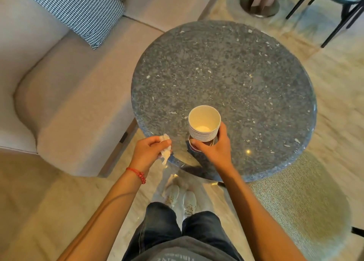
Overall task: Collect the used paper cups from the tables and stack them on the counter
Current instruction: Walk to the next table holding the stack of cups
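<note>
Right hand (214, 148) grips a nested stack of paper cups (203, 124) above the round speckled stone table (236, 73); left hand (147, 150) clutches a crumpled white tissue (165, 152) beside a beige sofa (69, 93).

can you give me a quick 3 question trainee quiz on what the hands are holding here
1. True or false: the stack of paper cups is nested with the open end facing up.
2. Which hand grips the crumpled tissue? A) left hand B) right hand C) neither
3. Fill in: apart from what the hands hold, the round stone table shows ____ loose cups on its top.

Key
1. True: the rims are layered and the top cup's inside shows.
2. A: the left hand, with a red bracelet on its wrist, holds it; the right hand holds the cups.
3. No.
</note>
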